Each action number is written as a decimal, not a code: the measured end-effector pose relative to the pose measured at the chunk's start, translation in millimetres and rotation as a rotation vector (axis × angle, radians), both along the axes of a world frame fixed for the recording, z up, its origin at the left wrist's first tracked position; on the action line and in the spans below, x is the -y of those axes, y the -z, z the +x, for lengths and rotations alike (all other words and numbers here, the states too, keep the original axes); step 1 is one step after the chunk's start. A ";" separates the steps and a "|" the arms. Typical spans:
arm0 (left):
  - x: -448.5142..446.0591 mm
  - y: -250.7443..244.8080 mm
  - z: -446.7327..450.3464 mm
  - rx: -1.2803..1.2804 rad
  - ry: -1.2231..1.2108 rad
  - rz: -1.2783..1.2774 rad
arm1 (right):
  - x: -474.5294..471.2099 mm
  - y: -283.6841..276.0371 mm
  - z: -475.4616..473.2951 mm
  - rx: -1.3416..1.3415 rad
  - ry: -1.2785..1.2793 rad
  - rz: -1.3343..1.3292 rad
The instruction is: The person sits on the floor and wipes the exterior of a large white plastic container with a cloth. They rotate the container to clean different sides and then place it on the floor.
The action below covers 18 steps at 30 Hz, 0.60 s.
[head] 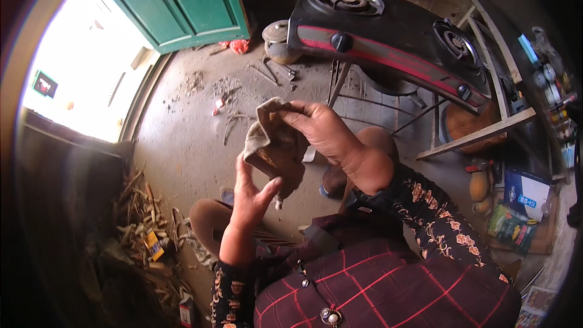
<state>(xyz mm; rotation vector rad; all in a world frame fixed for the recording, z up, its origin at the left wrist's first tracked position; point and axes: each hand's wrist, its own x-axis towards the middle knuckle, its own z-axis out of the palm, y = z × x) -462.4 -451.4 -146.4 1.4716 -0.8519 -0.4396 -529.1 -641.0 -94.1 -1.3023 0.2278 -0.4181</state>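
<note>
A small, worn grey-brown cloth bag [284, 159] hangs over the floor in front of me, its mouth tilted up and to the left. My right hand [328, 132] pinches the bag's rim between thumb and fingers. Lower down, my left hand [253, 198] cups the bag's left side, its thumb in front and its fingers mostly hidden behind the cloth. Tan, speckled material shows inside the mouth; I cannot tell whether it is lining or contents.
A two-burner gas stove [387, 32] stands ahead right, beside a wooden frame [483, 136]. A lidded pot [280, 43] and metal tongs [266, 73] are on the floor near the green door [182, 4]. Corn cobs and sticks [150, 223] lie left; squashes [480, 187] sit right.
</note>
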 end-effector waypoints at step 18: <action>-17.2 43.3 27.0 -0.796 -0.059 -0.010 | 25.4 42.5 -10.7 -0.089 -0.149 0.551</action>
